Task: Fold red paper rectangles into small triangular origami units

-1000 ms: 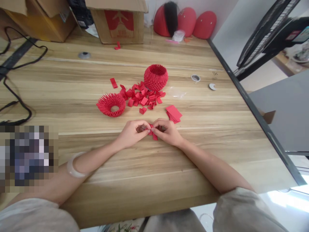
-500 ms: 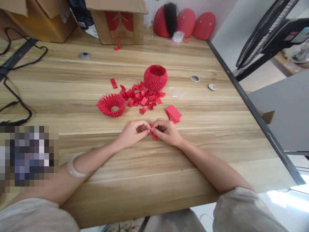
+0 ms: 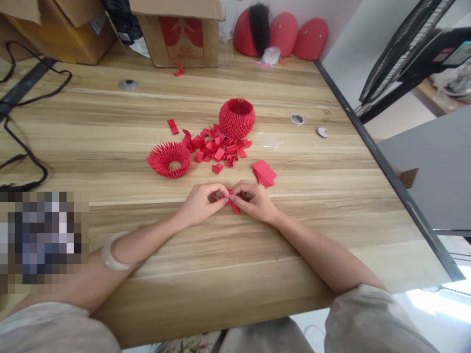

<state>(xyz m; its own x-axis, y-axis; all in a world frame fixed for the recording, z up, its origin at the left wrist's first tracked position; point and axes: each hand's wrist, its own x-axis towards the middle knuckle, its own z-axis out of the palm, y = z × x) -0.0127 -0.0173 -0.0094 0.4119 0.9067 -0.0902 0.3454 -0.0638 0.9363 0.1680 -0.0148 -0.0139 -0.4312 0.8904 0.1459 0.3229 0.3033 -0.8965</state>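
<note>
My left hand [image 3: 200, 202] and my right hand [image 3: 256, 200] meet over the wooden table [image 3: 235, 255], both pinching one small red paper piece [image 3: 233, 205] between the fingertips. Just beyond them lies a pile of folded red paper pieces [image 3: 218, 146]. A flat red spiked paper ring [image 3: 169, 159] rests to the left of the pile. A rounded red paper bowl [image 3: 237, 117] stands behind it. A small stack of flat red paper slips [image 3: 264, 172] lies right of my right hand.
Cardboard boxes [image 3: 180, 32] stand at the table's far edge, with red rounded shapes [image 3: 290, 33] beside them. Black cables [image 3: 22, 122] trail on the left. A tape roll [image 3: 297, 119] and a white disc [image 3: 323, 131] lie at the right, near the table's black edge [image 3: 386, 166].
</note>
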